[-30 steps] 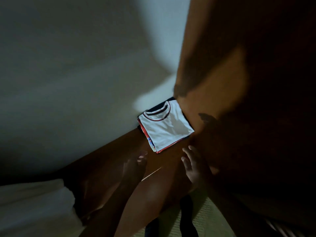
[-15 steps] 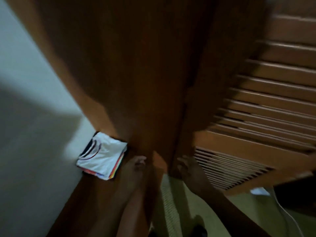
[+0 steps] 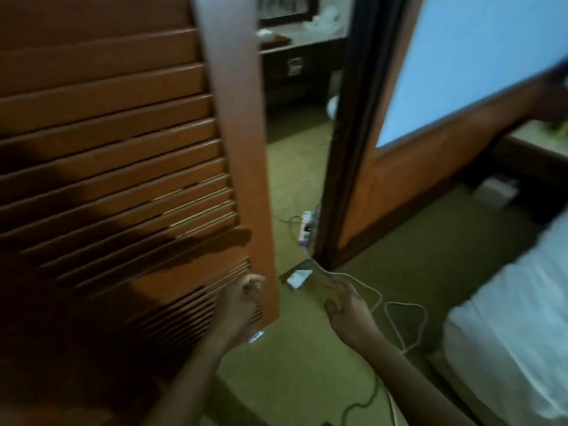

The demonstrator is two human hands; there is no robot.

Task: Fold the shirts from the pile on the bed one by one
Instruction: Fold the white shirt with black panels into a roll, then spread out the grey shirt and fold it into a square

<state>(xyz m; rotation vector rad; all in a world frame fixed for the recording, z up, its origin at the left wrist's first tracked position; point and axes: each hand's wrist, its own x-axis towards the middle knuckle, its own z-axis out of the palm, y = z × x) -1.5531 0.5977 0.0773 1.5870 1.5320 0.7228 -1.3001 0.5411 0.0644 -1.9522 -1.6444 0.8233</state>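
No shirt is in view. My left hand (image 3: 242, 299) is low in front of the louvred wooden door (image 3: 123, 149), close to its right edge, with its fingers loosely curled and nothing in them. To its right, my right hand (image 3: 347, 305) hovers over the green floor with spread, relaxed fingers, empty. The bed (image 3: 507, 333), covered in a white sheet, lies at the right edge of the view. The picture is blurred by motion.
A white cable (image 3: 399, 305) loops across the floor near my right hand. A power strip (image 3: 305, 230) and a small white box (image 3: 298, 278) lie by a dark door post (image 3: 347, 133). A wood and blue wall panel (image 3: 461, 56) runs behind the bed.
The view has swung right, away from the folded stack of shirts in the corner, which is now out of sight. Both hands have come away from it, empty.
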